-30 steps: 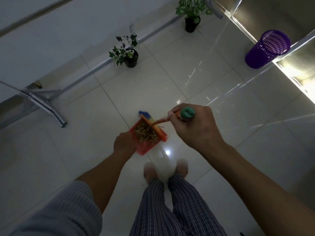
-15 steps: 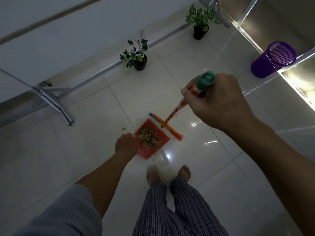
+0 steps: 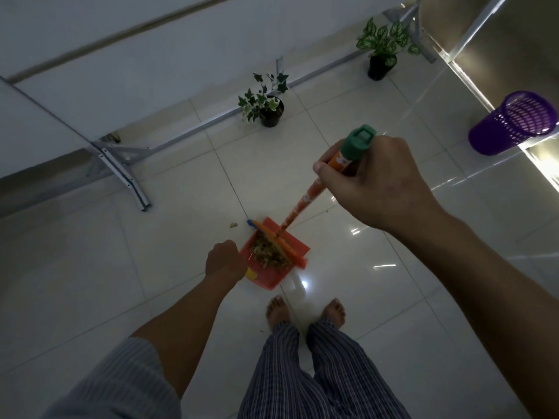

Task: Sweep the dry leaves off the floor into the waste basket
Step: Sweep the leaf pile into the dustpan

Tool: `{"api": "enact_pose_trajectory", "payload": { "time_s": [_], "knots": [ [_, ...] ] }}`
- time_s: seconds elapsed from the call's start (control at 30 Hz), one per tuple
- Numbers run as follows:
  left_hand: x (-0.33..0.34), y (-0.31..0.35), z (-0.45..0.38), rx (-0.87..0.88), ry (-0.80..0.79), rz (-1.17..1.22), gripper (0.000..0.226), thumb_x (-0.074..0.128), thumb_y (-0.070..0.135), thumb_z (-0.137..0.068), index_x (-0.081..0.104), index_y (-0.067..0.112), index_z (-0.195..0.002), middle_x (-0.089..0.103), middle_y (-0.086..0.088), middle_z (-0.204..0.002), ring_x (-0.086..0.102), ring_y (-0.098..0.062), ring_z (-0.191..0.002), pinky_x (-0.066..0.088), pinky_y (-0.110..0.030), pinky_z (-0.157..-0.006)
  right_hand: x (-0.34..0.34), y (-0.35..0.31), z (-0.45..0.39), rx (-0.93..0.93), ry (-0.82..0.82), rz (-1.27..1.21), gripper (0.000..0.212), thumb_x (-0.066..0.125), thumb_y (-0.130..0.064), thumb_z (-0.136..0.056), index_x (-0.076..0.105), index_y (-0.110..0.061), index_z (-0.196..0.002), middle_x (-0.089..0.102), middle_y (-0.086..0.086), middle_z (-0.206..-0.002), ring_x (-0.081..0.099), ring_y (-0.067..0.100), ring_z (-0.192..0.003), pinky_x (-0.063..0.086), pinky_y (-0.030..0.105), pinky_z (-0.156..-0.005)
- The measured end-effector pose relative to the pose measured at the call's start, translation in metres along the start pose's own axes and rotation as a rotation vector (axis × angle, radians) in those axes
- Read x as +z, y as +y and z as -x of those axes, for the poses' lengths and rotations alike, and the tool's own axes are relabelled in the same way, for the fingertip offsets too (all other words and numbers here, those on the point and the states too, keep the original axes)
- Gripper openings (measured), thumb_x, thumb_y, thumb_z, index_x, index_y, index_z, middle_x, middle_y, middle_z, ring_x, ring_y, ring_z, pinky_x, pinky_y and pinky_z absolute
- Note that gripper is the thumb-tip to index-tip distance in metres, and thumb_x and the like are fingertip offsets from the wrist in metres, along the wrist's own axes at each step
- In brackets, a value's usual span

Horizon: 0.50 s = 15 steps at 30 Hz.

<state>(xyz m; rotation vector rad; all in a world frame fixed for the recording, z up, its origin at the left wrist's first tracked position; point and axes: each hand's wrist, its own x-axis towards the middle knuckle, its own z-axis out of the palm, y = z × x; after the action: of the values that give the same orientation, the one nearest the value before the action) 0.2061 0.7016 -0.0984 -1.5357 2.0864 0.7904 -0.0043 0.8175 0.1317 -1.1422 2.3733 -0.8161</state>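
Note:
A red dustpan [image 3: 295,244] lies on the white tiled floor just ahead of my bare feet, with a heap of dry leaves [image 3: 269,252] in it. My left hand [image 3: 224,261] grips its handle at the pan's left side. My right hand [image 3: 375,179] holds the top of an orange broom [image 3: 305,201] with a green cap. The broom's head lies across the pan over the leaves. A single dry leaf [image 3: 233,225] lies on the floor just left of the pan's far edge. The purple mesh waste basket [image 3: 514,122] stands at the far right.
Two potted plants stand ahead, an ivy [image 3: 266,101] in the middle and a leafier one [image 3: 381,52] further right. A metal table leg [image 3: 121,167] with a foot bar runs along the floor at left. A bright reflective panel [image 3: 496,49] borders the right side.
My right hand has raised the broom handle up and to the right. The broom head swung right off the pan, then came back over the leaves. My left hand stays on the dustpan.

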Motion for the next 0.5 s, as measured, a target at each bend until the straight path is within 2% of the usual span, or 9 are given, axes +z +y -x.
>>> {"api": "enact_pose_trajectory", "payload": {
  "time_s": [0.1,0.23,0.4,0.5],
  "knots": [
    [-0.012,-0.018,0.003,-0.035,0.0,0.03,0.027,0.071,0.02,-0.066,0.054,0.007,-0.083,0.062,-0.014,-0.091,0.063,-0.029,-0.08,0.048,-0.029,-0.059,0.003,-0.022,-0.011,-0.071,-0.02,0.02,0.02,0.066,-0.039,-0.09,0.074,-0.021,-0.093,0.071,-0.006,-0.079,0.068,0.008,-0.073,0.061,0.032,-0.073],
    [-0.023,-0.048,0.011,-0.11,0.039,0.066,0.032,0.073,0.02,-0.066,0.055,0.005,-0.087,0.061,-0.015,-0.094,0.063,-0.031,-0.085,0.051,-0.031,-0.064,0.014,-0.052,-0.022,-0.175,-0.037,0.041,0.019,0.066,-0.035,-0.089,0.074,-0.018,-0.087,0.072,-0.004,-0.077,0.069,0.01,-0.072,0.061,0.034,-0.074],
    [-0.026,-0.089,0.018,-0.206,0.058,0.118,0.034,0.078,0.022,-0.061,0.048,0.012,-0.072,0.062,-0.011,-0.088,0.062,-0.026,-0.076,0.052,-0.028,-0.059,0.028,-0.08,-0.04,-0.253,-0.083,0.014,0.014,0.068,-0.029,-0.089,0.074,-0.017,-0.087,0.073,-0.006,-0.08,0.07,0.007,-0.075,0.059,0.02,-0.073],
    [-0.03,-0.103,0.025,-0.231,0.095,0.12,0.031,0.074,0.02,-0.063,0.056,0.007,-0.084,0.061,-0.014,-0.094,0.062,-0.03,-0.083,0.053,-0.031,-0.066,0.042,-0.086,-0.047,-0.287,-0.205,-0.004,0.002,0.07,-0.026,-0.089,0.071,-0.025,-0.089,0.066,-0.017,-0.081,0.067,-0.003,-0.077,0.055,0.009,-0.069]
  ]
}}
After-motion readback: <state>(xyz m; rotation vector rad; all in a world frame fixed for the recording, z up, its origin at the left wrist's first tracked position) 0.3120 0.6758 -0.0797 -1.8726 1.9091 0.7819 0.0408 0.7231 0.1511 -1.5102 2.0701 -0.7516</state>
